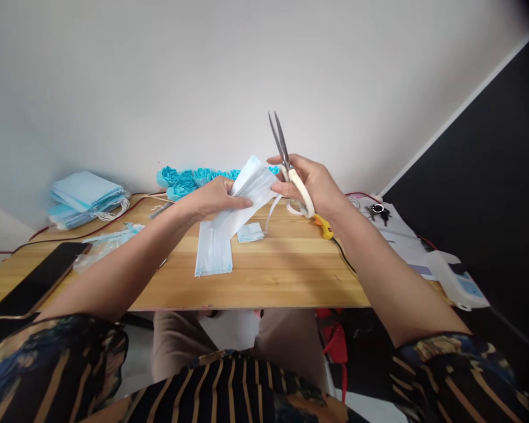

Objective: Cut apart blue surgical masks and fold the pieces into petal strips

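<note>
Above the middle of the table, my left hand (223,197) pinches a pale blue face mask (249,197) between thumb and fingers. My right hand (311,179) has white-handled scissors (300,188) hooked on it, blades pointing up and slightly apart. The thumb of that hand also touches the mask's upper right edge. A thin white strip (271,214) hangs below the mask toward the table. Under my hands lie a flat mask piece (214,252) and a small folded blue piece (250,232).
A stack of masks (86,197) stands at the left, with a phone (39,276) nearer me. Crinkled blue flowers (189,181) line the wall. To the right are a yellow glue gun (324,226), keys (379,211), papers (397,235) and a white container (456,279). Cords cross the table (282,288).
</note>
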`<action>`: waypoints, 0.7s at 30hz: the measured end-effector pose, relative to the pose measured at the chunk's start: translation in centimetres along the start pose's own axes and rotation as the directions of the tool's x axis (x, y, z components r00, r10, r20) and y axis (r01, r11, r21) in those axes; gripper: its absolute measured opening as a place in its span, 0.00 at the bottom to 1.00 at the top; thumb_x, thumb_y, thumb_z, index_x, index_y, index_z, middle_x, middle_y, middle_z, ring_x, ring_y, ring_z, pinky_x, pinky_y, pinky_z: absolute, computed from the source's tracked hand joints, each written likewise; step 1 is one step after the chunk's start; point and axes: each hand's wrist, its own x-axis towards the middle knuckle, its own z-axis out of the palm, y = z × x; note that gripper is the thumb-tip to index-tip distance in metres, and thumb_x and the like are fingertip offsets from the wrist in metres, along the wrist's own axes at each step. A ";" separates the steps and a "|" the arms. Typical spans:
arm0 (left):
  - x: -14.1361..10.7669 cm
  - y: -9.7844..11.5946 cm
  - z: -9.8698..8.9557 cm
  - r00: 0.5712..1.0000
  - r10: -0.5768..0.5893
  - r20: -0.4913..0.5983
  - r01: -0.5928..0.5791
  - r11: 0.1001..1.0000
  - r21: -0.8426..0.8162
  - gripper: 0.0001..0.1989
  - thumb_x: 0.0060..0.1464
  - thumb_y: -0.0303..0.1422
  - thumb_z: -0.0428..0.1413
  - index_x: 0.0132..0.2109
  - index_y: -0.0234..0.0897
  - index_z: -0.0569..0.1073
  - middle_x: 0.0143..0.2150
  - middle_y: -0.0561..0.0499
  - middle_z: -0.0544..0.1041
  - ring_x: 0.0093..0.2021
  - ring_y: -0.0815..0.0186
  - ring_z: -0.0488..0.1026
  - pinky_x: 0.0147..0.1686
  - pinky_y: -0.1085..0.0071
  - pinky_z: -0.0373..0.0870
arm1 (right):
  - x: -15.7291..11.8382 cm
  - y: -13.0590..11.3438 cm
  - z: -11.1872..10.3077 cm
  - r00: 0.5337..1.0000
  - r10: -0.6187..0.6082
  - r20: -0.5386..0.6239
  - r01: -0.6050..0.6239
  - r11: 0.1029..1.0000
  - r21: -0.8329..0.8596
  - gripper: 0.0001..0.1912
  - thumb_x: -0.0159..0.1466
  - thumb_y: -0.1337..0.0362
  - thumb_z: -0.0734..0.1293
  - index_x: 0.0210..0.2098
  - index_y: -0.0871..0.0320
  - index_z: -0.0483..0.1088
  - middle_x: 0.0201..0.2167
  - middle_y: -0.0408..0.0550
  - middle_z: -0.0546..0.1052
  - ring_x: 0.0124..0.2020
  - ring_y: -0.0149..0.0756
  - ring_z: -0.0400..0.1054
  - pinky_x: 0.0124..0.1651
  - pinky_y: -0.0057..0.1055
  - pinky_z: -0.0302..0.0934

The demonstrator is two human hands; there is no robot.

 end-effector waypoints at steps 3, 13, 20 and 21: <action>0.1 -1.2 -0.4 0.997 -0.070 0.011 0.071 0.996 -0.051 0.12 0.41 0.39 0.69 0.31 0.35 0.81 0.24 0.47 0.77 0.24 0.62 0.73 0.19 0.69 0.69 | -0.1 2.0 0.5 0.997 0.069 -0.020 -0.068 0.995 0.066 0.24 0.49 0.60 0.77 0.45 0.54 0.73 0.27 0.39 0.70 0.28 0.30 0.66 0.29 0.29 0.64; -1.6 -7.1 0.3 0.987 -0.162 -0.007 0.127 0.799 -0.587 0.31 0.51 0.58 0.57 0.51 0.38 0.77 0.39 0.42 0.81 0.36 0.54 0.79 0.36 0.61 0.76 | 0.0 4.5 3.3 0.928 0.372 0.020 -0.325 0.781 0.533 0.25 0.47 0.60 0.76 0.44 0.56 0.69 0.27 0.39 0.72 0.25 0.30 0.67 0.24 0.27 0.62; -4.3 -10.3 5.4 0.995 -0.093 0.038 0.100 0.911 -0.400 0.32 0.40 0.39 0.70 0.55 0.43 0.75 0.57 0.39 0.75 0.54 0.52 0.73 0.52 0.55 0.70 | -0.4 7.8 5.3 0.884 0.456 -0.104 -0.319 0.750 0.579 0.25 0.46 0.60 0.76 0.42 0.56 0.69 0.26 0.38 0.73 0.22 0.28 0.66 0.22 0.26 0.61; -4.6 -10.0 5.4 0.996 -0.085 -0.031 0.066 0.923 -0.380 0.33 0.38 0.37 0.71 0.55 0.44 0.75 0.58 0.40 0.74 0.57 0.51 0.71 0.55 0.55 0.68 | -0.5 7.7 5.2 0.885 0.452 -0.114 -0.315 0.760 0.568 0.25 0.46 0.60 0.76 0.42 0.56 0.69 0.26 0.38 0.73 0.22 0.28 0.66 0.22 0.26 0.61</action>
